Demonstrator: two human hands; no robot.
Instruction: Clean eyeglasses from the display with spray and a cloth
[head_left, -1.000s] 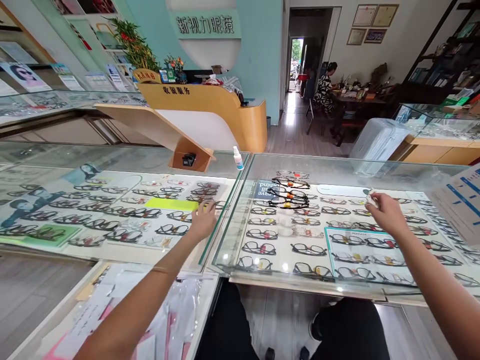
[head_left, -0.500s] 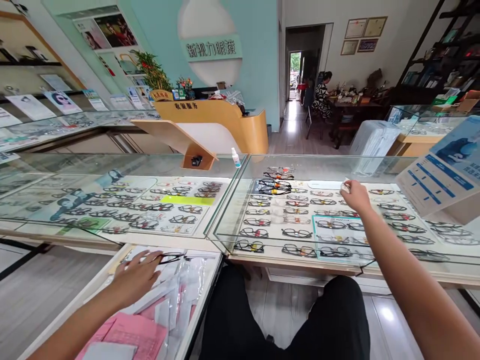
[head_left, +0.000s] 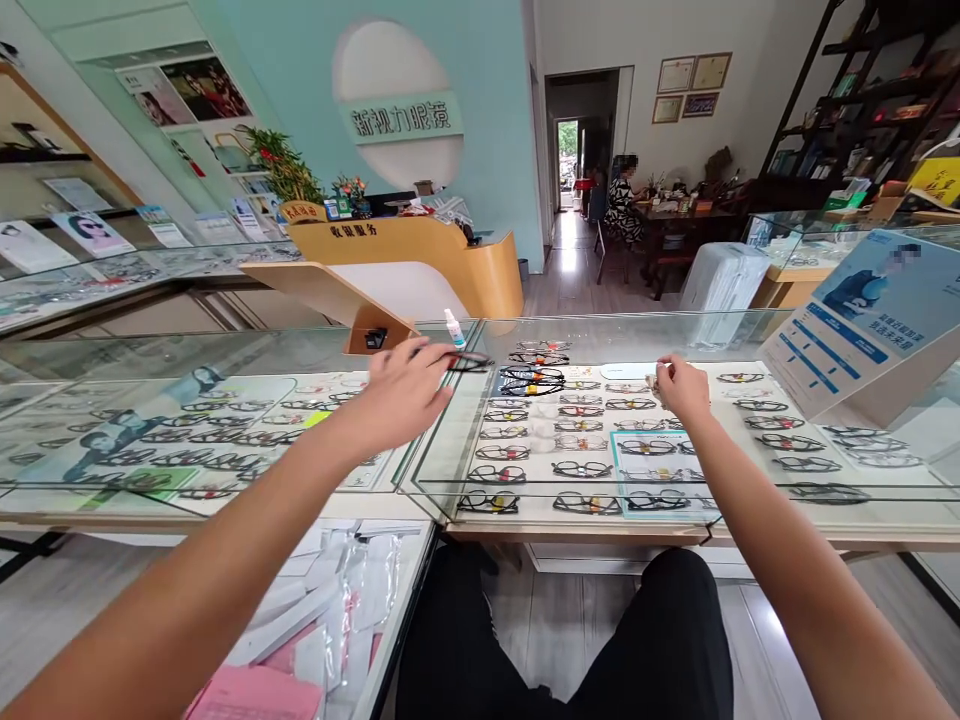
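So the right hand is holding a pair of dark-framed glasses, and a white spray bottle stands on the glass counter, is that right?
Not quite: the left hand holds the dark-framed glasses, as the head view shows. The white spray bottle does stand on the glass counter.

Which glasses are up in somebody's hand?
The dark pair in the left hand, near the white spray bottle. It's held up, while the other glasses nearby rest on or inside the glass case.

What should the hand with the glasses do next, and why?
Perhaps the left hand should gently lower its glasses beside the dark pairs on the glass counter, because it holds them up close to those.
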